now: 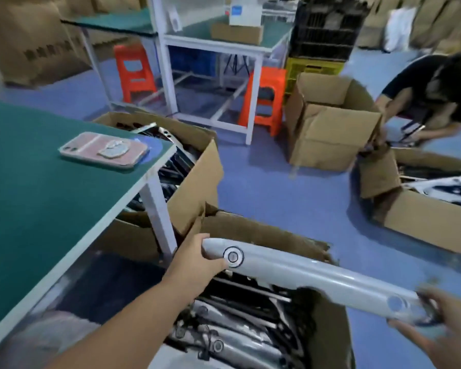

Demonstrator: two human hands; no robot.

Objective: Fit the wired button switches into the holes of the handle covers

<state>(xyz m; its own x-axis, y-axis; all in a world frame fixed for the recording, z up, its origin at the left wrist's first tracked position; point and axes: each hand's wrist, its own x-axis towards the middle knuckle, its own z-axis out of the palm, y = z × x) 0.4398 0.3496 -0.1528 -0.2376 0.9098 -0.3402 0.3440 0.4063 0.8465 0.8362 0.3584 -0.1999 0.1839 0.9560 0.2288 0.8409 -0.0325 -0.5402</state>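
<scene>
**Grey cover held over the parts box**

From where I stand, a long, curved, pale grey plastic handle cover [312, 278] is held level above an open brown cardboard box [328, 323] full of similar covers. The left hand [197, 259] grips its near end just beside a round black-ringed button switch [233, 257] seated in its hole. The right hand [437, 323], blurred, clasps the other end. A pink-cased phone [103, 149] lies on the green-topped table [37, 187].

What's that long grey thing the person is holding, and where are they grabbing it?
A grey handle cover, held at both ends: the left hand grips the end by the round button, the right hand the other end.
</scene>
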